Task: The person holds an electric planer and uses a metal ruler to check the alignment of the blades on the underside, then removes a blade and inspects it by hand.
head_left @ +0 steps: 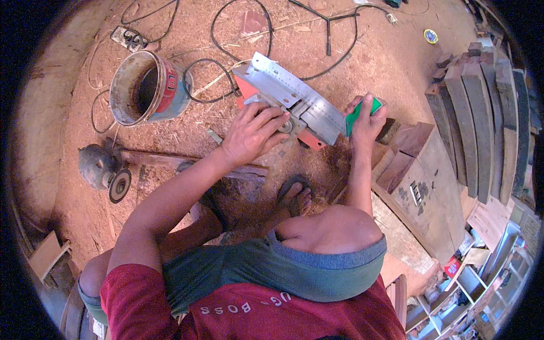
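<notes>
A long silver metal plate [317, 116] with holes and fine markings is joined to an orange body [310, 140], tilted in front of me; I cannot tell which tool it is. My left hand [258, 130] is closed on its near side, fingers bent over the metal next to a round metal part [286, 125]. My right hand [364, 120] grips a flat bright green piece [362, 113] between thumb and fingers, at the plate's right end. Whether the green piece touches the plate or is joined to it cannot be made out.
A paint bucket [161, 93] with dark contents stands at left, near a bench grinder [105, 167]. Black cable [271, 34] loops over the sawdust-covered floor from a power strip [129, 38]. Curved wooden pieces [476, 113] stack at right, beside a wooden box [422, 198].
</notes>
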### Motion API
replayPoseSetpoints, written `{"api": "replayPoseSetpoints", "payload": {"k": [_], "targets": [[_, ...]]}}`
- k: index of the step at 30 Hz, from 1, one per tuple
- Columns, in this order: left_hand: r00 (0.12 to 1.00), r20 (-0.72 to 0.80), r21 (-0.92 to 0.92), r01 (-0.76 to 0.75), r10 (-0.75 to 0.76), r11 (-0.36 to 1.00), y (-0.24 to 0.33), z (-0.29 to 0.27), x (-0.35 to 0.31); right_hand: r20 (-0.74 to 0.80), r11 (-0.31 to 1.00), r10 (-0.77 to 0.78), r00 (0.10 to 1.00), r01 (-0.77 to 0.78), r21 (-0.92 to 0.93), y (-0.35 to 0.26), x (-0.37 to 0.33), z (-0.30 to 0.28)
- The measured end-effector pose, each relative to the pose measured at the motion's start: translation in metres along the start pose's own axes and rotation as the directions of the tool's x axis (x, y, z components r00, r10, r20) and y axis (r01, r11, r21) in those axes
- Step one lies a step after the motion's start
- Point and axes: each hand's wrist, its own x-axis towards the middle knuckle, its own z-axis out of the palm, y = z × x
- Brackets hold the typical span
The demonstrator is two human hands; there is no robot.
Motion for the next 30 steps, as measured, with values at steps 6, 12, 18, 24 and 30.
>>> {"api": "replayPoseSetpoints", "payload": {"k": [6,12,18,24,30], "targets": [[1.0,0.015,0.007,0.008,-0.008,1.0,-0.0001,-0.0008,0.0004,0.002,1.0,0.009,1.0,-0.009,0.01,-0.0004,-0.0007,0.0003],[1.0,0.015,0.0,0.009,-0.009,1.0,-0.0008,-0.0003,-0.0004,0.0,1.0,0.015,1.0,-0.015,-0.025,-0.0033,-0.0017,0.0007],[1.0,0.023,0.024,-0.011,0.01,1.0,0.0018,-0.0034,0.001,0.003,1.0,0.013,1.0,-0.013,-0.012,-0.0036,-0.0014,0.0012],[0.999,0.038,0.022,-0.014,0.013,1.0,0.0007,-0.0027,0.0004,0.013,1.0,-0.008,1.0,0.008,-0.025,-0.0031,-0.0003,0.0001],[0.999,0.029,-0.006,-0.022,0.022,1.0,-0.001,0.0002,-0.001,0.023,0.999,-0.038,0.999,0.038,-0.026,-0.0019,0.0002,-0.0011]]}}
